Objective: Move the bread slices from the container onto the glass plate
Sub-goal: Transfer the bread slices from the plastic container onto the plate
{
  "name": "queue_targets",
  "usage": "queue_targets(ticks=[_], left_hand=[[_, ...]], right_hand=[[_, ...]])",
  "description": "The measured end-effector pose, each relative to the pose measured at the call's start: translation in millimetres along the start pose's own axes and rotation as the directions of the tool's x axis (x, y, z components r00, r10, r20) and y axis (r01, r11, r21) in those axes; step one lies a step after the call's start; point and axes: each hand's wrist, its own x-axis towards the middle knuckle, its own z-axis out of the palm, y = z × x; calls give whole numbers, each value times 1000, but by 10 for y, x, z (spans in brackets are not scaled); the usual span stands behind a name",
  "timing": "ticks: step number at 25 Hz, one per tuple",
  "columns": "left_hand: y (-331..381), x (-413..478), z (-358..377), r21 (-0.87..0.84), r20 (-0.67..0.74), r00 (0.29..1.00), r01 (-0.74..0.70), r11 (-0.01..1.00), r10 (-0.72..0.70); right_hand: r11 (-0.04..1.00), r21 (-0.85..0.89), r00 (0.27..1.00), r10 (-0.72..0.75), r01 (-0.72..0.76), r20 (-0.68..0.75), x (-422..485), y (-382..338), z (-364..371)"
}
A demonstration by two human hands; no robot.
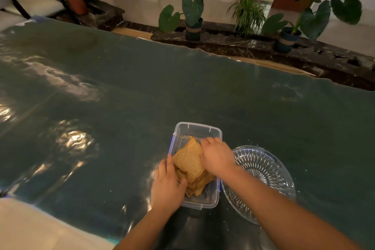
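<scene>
A clear plastic container (197, 130) stands on the dark green table near its front edge. Inside it lies a stack of toasted bread slices (189, 161), the top ones tilted up. My left hand (167, 185) grips the stack's near left side. From the right, my right hand (216, 156) closes over the top slices; its fingers hide the stack's far right part. Just right of the container sits a cut-glass plate (261, 170) with nothing on it, partly covered by my right forearm.
The table (142, 91) is covered with shiny dark green plastic sheeting. Beyond its far edge run a dark marble ledge (233, 43) and several potted plants (192, 10). A pale floor (30, 227) shows at the lower left.
</scene>
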Motion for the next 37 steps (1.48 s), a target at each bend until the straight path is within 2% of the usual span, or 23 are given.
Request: queue_targets(ticks=[2,4,8,14,19,22,26,28,30,32,37], left_hand=[[-6,0,2,-9,-2,1000,-4,1000,4],[-8,-4,-1,-18,-4,1000,-7,1000,7],[-25,7,14,-18,-23,1000,-12,1000,11],[7,46,40,-89,-5,1000,11,996,-11],[-3,57,26,-180,-3,1000,16,984,-16],[0,55,19,-198,-2,1000,5,980,-5],[-5,54,13,-225,12,1000,9,974,-7],[-16,65,20,-238,11,1000,31,971,-30],[-18,65,21,-270,13,999,45,962,-44],[-23,68,19,-317,8,999,49,947,-49],[-51,76,30,-349,-4,999,44,936,-49]], right_hand=[[999,-12,974,47,-45,222,208,-127,-22],[994,-7,942,110,-114,316,311,-205,25],[984,93,956,123,-152,268,324,-190,72],[912,273,928,223,-307,299,256,-111,5],[930,236,936,214,-283,280,140,-47,-11],[910,294,941,217,-291,261,44,-34,-7],[776,483,904,264,-406,335,-11,-57,-32],[738,516,888,257,-435,382,-47,-106,-6],[729,532,897,287,-432,335,-115,-136,-2],[675,610,909,324,-416,261,-181,-123,-79],[436,851,909,403,-291,105,-426,127,-545]])
